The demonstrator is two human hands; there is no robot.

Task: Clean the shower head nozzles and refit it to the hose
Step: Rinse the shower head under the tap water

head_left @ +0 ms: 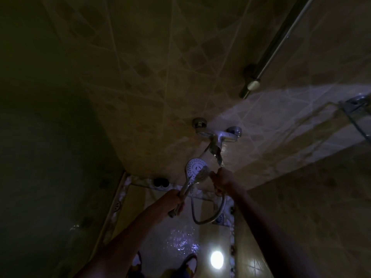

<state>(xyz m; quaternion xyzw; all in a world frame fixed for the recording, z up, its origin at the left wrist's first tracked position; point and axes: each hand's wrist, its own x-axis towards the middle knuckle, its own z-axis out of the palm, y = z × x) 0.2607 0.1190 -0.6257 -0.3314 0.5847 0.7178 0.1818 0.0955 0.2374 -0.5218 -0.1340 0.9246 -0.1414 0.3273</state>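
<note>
My left hand [176, 199] grips the shower head [195, 171] by its handle, face up. My right hand [221, 180] holds a brush [203, 173] against its nozzles. Just above hangs the tap [217, 135]; below, the hose [208, 215] loops over the wet floor [180, 237].

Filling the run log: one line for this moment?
left hand: grips shower head handle | right hand: brush on nozzles | hose: hanging loose
</note>
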